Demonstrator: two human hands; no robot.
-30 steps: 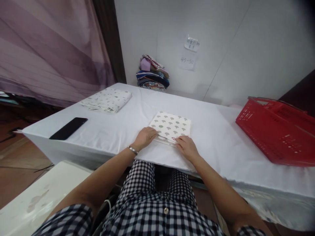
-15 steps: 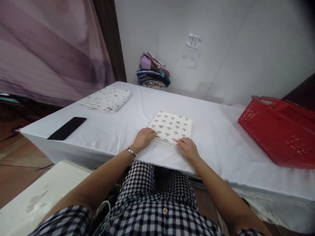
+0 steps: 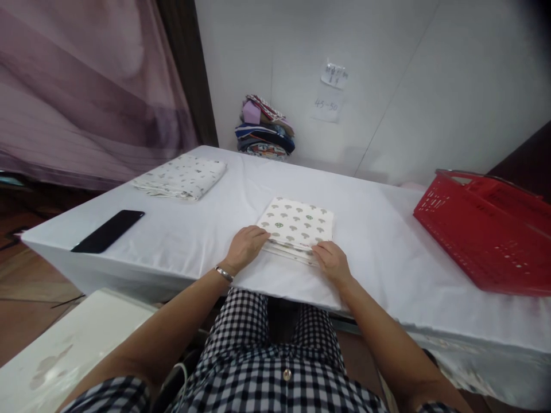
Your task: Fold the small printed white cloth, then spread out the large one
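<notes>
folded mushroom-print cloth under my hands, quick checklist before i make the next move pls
1. Left hand at the folded mushroom-print cloth's near left corner: ok, touching
2. Right hand at its near right corner: ok, touching
3. Near-edge layers flush: not ok, lower layers jut out
4. Underside smooth: cannot tell, hidden
5. Black phone apart from cloth: ok
6. Red basket apart from cloth: ok

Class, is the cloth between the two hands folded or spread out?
Folded: the cloth lies as a compact block, with stacked layers showing along its near edge between the left hand and right hand.
</notes>
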